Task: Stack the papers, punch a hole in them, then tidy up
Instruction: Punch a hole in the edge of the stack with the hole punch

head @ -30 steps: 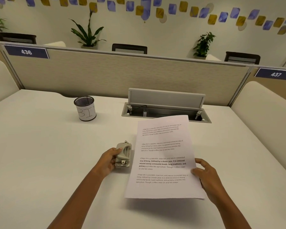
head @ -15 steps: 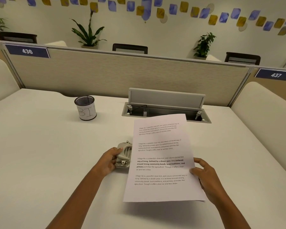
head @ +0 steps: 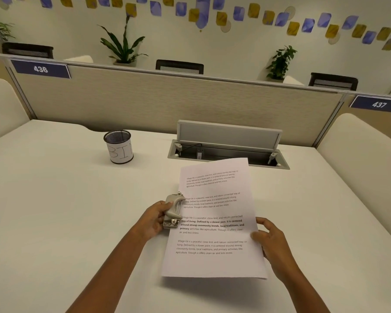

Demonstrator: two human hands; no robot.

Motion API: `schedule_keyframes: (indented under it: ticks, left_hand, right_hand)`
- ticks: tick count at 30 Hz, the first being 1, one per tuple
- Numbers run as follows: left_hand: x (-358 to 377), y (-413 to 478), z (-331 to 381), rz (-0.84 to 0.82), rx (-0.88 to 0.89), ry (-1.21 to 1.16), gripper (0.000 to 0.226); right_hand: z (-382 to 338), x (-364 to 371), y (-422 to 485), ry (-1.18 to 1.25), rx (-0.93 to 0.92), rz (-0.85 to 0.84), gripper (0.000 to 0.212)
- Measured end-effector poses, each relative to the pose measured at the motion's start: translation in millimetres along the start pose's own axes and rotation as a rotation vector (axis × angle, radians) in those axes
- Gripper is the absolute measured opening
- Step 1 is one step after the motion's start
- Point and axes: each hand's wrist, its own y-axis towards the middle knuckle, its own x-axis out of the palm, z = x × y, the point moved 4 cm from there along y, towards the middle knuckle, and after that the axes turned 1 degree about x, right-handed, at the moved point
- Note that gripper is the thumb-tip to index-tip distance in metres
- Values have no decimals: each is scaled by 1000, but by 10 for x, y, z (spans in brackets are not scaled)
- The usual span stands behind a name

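Head view, and we're right at the punching step. Left hand (head: 155,220) is wrapped round the hole punch (head: 173,211), thumb lying over the top of its lever and the other fingers curled round its left side. The punch's mouth opens away from those fingers, toward the papers (head: 215,224). Right hand (head: 272,243) pinches the papers at their right edge, thumb on the printed face, the remaining fingers tucked underneath out of sight. The papers hang clear of the desk (head: 66,211) between the two hands, a shadow showing under the near edge. Their left edge sits at the punch, just past the left thumb tip. Whether it is seated in the slot I cannot tell, nor how many sheets there are.

Handling call: this paper is light and floppy and is held from one side only, so it will likely sag and swing at the corners farthest from the right fingers. A grip at mid-edge, as now, looks sensible; squeeze harder and it creases. The punch looks like metal, compact and stiff, best taken across lever and base together so a squeeze drives it. The risk as I read it is sheets fanning apart as they slide in. Well beyond the left fingers stands a mesh cup (head: 120,146) marked BIN.
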Motion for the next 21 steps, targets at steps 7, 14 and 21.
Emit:
schedule_keyframes:
  ticks: [7,14,21]
  left_hand:
    - [7,-51,75,-6,12,35,22]
    - [0,-54,89,14,16,8,19]
    - [-19,-35,69,-19,-9,-16,13]
  right_hand:
    - [29,-25,0,28,31,-18,32]
    - [87,-26,2,60,39,-45,31]
    - [130,-12,26,78,39,-79,32]
